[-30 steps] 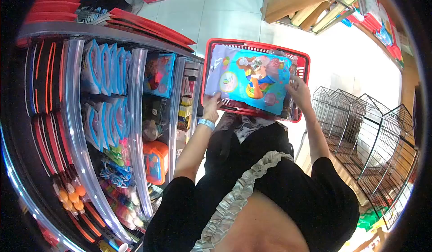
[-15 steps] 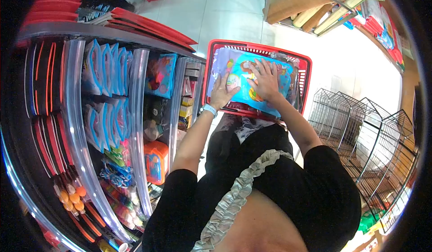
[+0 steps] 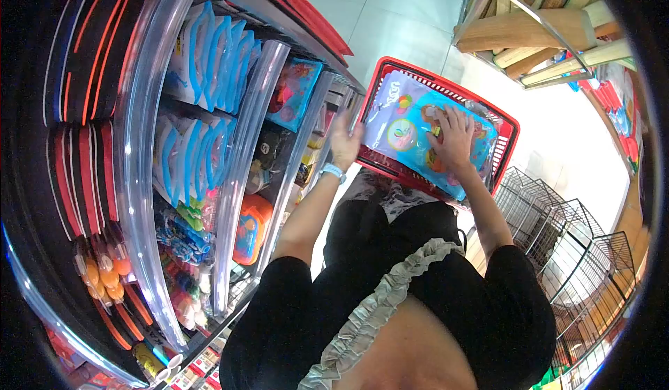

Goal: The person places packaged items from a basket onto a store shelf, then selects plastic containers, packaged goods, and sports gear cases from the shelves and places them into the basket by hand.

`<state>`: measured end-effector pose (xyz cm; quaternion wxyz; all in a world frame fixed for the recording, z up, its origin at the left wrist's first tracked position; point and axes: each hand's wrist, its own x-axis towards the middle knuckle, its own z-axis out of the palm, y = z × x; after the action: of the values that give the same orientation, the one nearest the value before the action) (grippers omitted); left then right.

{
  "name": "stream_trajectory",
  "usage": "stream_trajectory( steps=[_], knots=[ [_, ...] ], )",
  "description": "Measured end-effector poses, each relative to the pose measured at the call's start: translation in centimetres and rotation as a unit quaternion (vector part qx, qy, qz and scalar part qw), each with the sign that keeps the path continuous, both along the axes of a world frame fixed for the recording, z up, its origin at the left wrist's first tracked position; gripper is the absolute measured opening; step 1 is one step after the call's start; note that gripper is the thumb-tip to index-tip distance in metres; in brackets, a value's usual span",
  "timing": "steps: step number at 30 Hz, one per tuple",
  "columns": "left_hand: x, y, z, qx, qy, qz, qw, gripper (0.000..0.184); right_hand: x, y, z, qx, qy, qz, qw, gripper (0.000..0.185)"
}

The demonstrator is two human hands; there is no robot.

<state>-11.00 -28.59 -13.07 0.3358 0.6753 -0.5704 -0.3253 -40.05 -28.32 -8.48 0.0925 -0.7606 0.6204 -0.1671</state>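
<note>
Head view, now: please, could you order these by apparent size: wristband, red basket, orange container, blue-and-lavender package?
Largest to smallest:
1. Red basket
2. Blue-and-lavender package
3. Orange container
4. Wristband

The slotted red plastic basket [image 3: 515,131] at two o'clock frames a flat glossy plastic package [image 3: 416,140], lilac toward nine o'clock, bright blue toward three, with multicoloured print. Long flat black strips [image 3: 94,62] at ten bear orange stripes. The black fabric garment [image 3: 446,285] at five has pale ruffled trim [image 3: 382,298].

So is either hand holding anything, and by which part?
Nothing looks held: your right hand rests atop the blue package; your left hand, blurred beside the basket, looks empty.
</note>
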Motion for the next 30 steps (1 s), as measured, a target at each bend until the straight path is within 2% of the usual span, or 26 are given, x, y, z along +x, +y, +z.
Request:
stream_trajectory(
  steps=[3,4,6,9,10,13,16,19,22,25,26,27,29,30],
  knots=[
    [5.8,0.3,-3.4,-0.068,0.029,0.262,0.962,0.055,1.4,-1.2,0.8,-0.046,-0.032,0.010,0.998,0.049],
    [6.7,-0.3,-2.4,-0.020,0.098,0.334,0.937,0.050,2.2,-1.8,1.3,-0.055,-0.040,0.018,0.998,0.048],
    [8.6,-1.5,-0.5,0.074,0.230,0.466,0.851,0.041,4.2,-2.8,1.8,-0.063,-0.081,0.041,0.994,0.047],
    [12.6,-2.2,-2.3,0.176,0.412,0.495,0.744,0.016,7.9,-4.2,2.3,-0.055,-0.154,0.078,0.983,0.043],
    [13.5,-2.3,-2.8,0.191,0.431,0.503,0.724,0.015,9.3,-4.4,2.2,-0.050,-0.165,0.087,0.981,0.042],
    [15.4,-2.3,-4.0,0.246,0.442,0.501,0.702,0.022,12.9,-4.9,1.5,0.005,-0.194,0.115,0.974,0.038],
    [15.6,-2.7,-4.5,0.246,0.389,0.521,0.719,0.017,15.5,-4.4,1.2,0.057,-0.225,0.142,0.962,0.035],
    [16.1,-2.9,-4.9,0.288,0.435,0.496,0.694,0.014,16.5,-3.8,1.8,0.117,-0.242,0.167,0.949,0.033],
    [18.2,-2.0,-6.1,0.296,0.546,0.402,0.673,0.013,16.4,-2.9,1.6,0.144,-0.258,0.179,0.938,0.034],
    [18.4,-1.0,-4.9,0.228,0.570,0.370,0.697,0.013,16.1,-2.1,0.2,0.178,-0.288,0.170,0.925,0.039],
    [19.4,-0.5,-5.3,0.224,0.625,0.326,0.673,0.010,16.0,-2.0,-0.3,0.194,-0.300,0.164,0.919,0.040],
    [18.7,-0.2,-3.5,0.235,0.616,0.310,0.685,0.009,16.0,-2.0,-0.8,0.240,-0.345,0.146,0.895,0.043],
    [15.9,0.7,3.1,0.259,0.596,0.275,0.709,0.008,16.4,-2.1,-1.4,0.327,-0.433,0.109,0.833,0.047],
    [14.9,1.8,4.3,0.247,0.598,0.207,0.734,0.007,16.6,-2.2,-0.6,0.363,-0.485,0.081,0.791,0.047]
  ],
)
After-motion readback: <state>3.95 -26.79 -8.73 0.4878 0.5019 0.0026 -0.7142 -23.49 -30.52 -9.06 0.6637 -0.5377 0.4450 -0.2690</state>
